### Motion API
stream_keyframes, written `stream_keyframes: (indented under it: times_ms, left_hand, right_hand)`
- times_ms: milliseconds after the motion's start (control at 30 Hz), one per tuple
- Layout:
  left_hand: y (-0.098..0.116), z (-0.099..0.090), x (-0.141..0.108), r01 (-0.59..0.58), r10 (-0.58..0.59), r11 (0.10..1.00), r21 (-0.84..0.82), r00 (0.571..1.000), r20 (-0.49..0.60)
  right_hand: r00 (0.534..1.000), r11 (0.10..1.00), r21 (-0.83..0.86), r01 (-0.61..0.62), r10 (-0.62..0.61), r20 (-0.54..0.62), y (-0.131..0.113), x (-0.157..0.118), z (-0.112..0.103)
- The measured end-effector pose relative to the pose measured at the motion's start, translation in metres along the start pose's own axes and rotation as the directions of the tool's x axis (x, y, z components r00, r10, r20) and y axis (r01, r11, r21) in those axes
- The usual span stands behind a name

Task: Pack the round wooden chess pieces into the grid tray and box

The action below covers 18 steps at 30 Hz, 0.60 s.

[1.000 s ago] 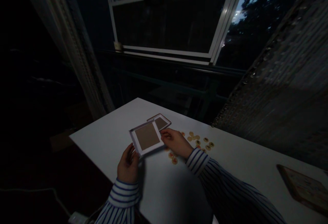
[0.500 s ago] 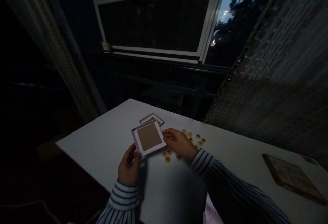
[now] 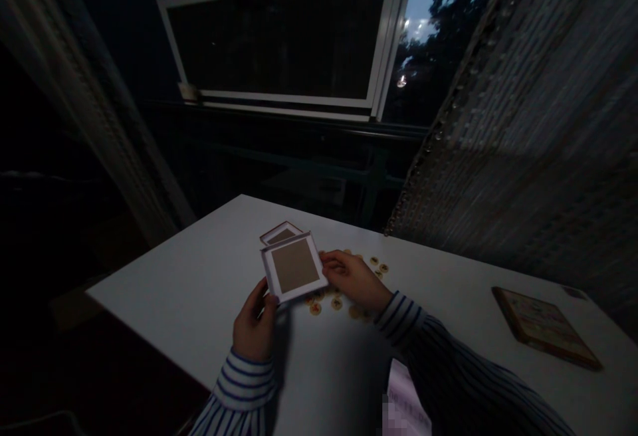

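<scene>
A shallow square box part [image 3: 298, 267], white inside with a brown-grey panel, is held tilted above the table. My left hand [image 3: 255, 323] grips its lower left corner between thumb and fingers. At its right edge, my right hand [image 3: 356, 280] pinches the rim with curled fingers. Behind it, a similar shallow box part [image 3: 282, 232] lies on the table, partly covered by the held one. Several round yellowish pieces [image 3: 337, 303] with dark or red marks lie around and beyond my right hand, some hidden by it.
The white table [image 3: 199, 270] extends both ways. A flat box with a patterned top [image 3: 548, 323] lies at the right. A lit phone-like screen [image 3: 406, 399] is at the near edge. Beyond are a window [image 3: 279, 37] and a hanging curtain [image 3: 538, 110].
The view has shifted slightly right, so the table and window sit further left. The held box part now overlaps the one behind it more. More of the lit screen shows. Both hands keep their hold.
</scene>
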<state>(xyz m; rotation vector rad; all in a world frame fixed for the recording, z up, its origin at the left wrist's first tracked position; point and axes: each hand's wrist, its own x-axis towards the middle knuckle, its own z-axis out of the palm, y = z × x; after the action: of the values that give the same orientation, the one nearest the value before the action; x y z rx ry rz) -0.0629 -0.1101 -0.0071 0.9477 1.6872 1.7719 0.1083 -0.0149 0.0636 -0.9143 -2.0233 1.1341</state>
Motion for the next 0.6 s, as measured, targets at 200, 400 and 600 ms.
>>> stream_keyframes:
  times_ms: [200, 400, 600]
  left_hand:
    - [0.003, 0.011, -0.003, -0.031, 0.031, 1.0, -0.004, 0.999, 0.031]
    - [0.004, 0.021, -0.006, -0.058, 0.059, 0.998, -0.023, 0.995, 0.085]
    - [0.007, 0.03, -0.01, -0.027, 0.041, 0.994, -0.102, 0.99, 0.138]
  right_hand:
    - [0.999, 0.997, 0.061, -0.048, 0.049, -0.014, -0.003, -0.01, -0.012]
    - [0.997, 0.995, 0.084, -0.044, 0.049, -0.053, 0.003, -0.02, -0.022]
    - [0.995, 0.993, 0.095, -0.064, 0.071, -0.07, 0.001, -0.03, -0.031]
